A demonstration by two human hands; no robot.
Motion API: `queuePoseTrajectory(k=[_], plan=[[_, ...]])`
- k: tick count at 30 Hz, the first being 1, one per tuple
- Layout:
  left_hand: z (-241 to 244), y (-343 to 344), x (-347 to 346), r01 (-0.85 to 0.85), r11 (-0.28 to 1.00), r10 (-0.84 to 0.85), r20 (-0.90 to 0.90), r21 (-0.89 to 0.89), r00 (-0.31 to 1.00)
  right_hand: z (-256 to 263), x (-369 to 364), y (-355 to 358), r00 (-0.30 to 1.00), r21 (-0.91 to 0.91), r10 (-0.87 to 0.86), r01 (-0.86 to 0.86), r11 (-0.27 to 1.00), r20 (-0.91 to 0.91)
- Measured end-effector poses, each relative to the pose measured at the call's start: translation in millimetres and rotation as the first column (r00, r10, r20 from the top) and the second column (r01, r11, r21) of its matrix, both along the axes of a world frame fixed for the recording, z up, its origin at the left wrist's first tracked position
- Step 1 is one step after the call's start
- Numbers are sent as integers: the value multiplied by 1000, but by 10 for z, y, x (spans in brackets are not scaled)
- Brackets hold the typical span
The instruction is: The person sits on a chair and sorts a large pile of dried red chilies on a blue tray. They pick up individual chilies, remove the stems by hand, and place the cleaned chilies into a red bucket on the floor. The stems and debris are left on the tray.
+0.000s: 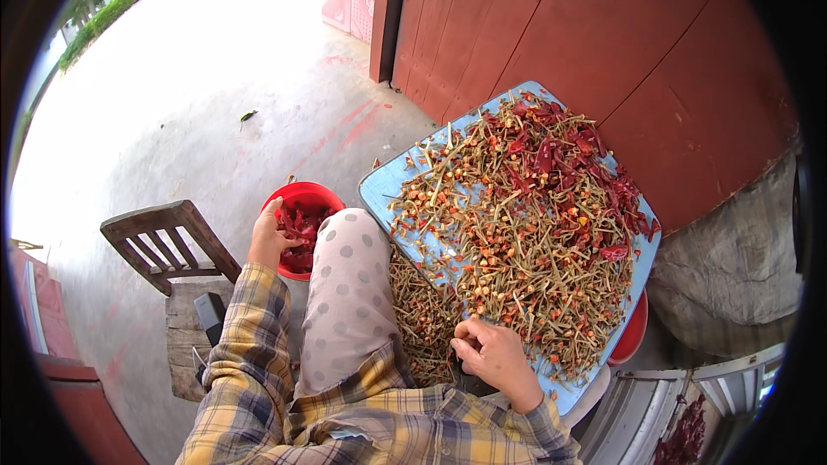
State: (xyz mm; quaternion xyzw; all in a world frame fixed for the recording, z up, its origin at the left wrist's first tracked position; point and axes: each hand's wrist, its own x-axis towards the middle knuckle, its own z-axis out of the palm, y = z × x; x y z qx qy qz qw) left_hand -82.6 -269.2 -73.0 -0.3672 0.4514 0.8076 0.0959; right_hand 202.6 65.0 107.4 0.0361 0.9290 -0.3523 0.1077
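Observation:
My left hand point(266, 236) is at the left rim of a red plastic basin point(303, 188), thumb and fingers spread apart. Dried red chili peppers point(303, 223) lie in the basin, some showing between the thumb and fingers. My right hand point(494, 358) hovers by the near edge of a light-blue tabletop point(381, 190), fingers curled. Something dark shows below those fingers, but whether they grip it is unclear. Chili stems and seeds point(530, 265) are heaped on the tabletop. Red chili pods point(549, 152) lie along the heap's far and right sides.
More stems point(420, 310) lie below the tabletop beside my knee point(349, 271). A wooden chair point(187, 310) bearing a dark box-like object point(210, 313) stands at left. Behind the tabletop is a red door point(601, 32). Another red container point(632, 332) shows under its right edge.

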Motion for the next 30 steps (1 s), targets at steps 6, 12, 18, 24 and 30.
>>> queuePoseTrajectory(k=[6,12,18,24,30], plan=[[74,68,-112,72,984,-69,25,-161,997,88,4,6,999,-50,14,-16,999,-48],[-399,-278,-187,-25,983,34,42,-183,999,113,-14,113,966,-69,47,-67,995,-253],[232,75,-243,88,942,-1,-257,325,966,489,-12,710,961,-71,-192,181,981,-199],[1263,1343,433,565,621,-279,-520,544,807,290,-88,2345,623,-69,-616,674,736,-482],[1282,2163,1003,653,365,-460,-482,663,746,-226,66,3843,401,94,-703,896,433,-586]])
